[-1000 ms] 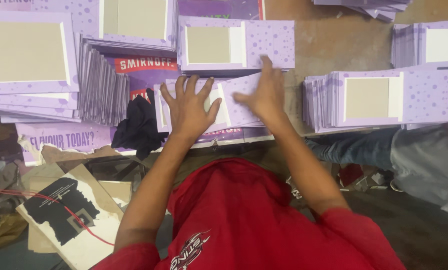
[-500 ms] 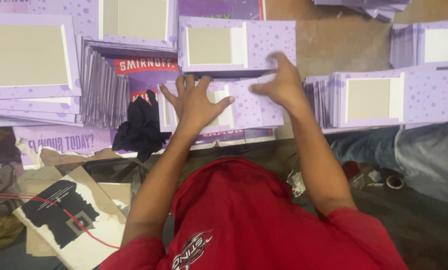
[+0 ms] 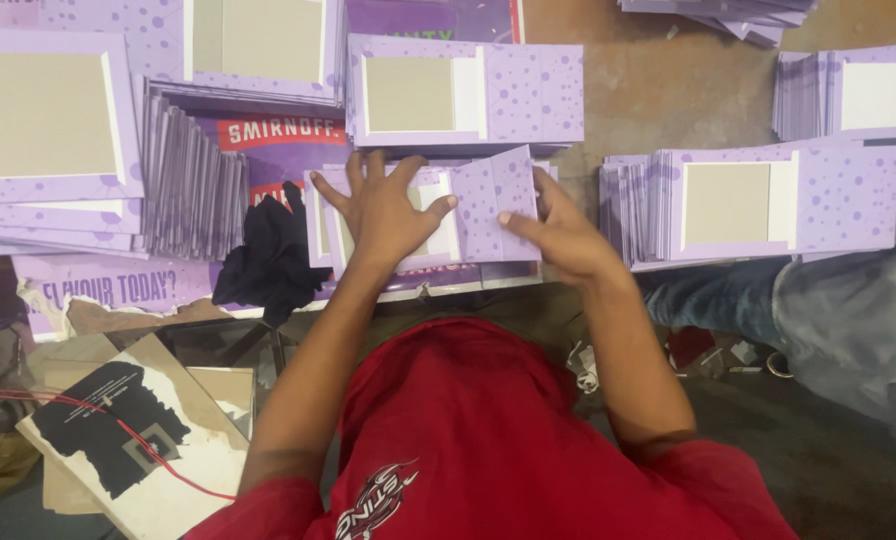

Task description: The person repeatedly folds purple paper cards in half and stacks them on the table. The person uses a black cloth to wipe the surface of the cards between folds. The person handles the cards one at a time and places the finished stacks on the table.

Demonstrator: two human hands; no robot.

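Observation:
A purple dotted card cover with a grey board panel lies flat in front of me. My left hand presses down on its left part with fingers spread. The fingers of my right hand hold the cover's right flap, which is lifted and folded inward. Under the cover lies a printed purple poster.
Stacks of the same purple covers surround me: one behind, one at right, one far right, large ones at left. A black cloth lies left. Another person's jeans-clad leg lies at the right. Torn cardboard is lower left.
My right hand has moved from the far edge of the cover to its right flap and lifted it inward. The left hand stays pressed on the cover.

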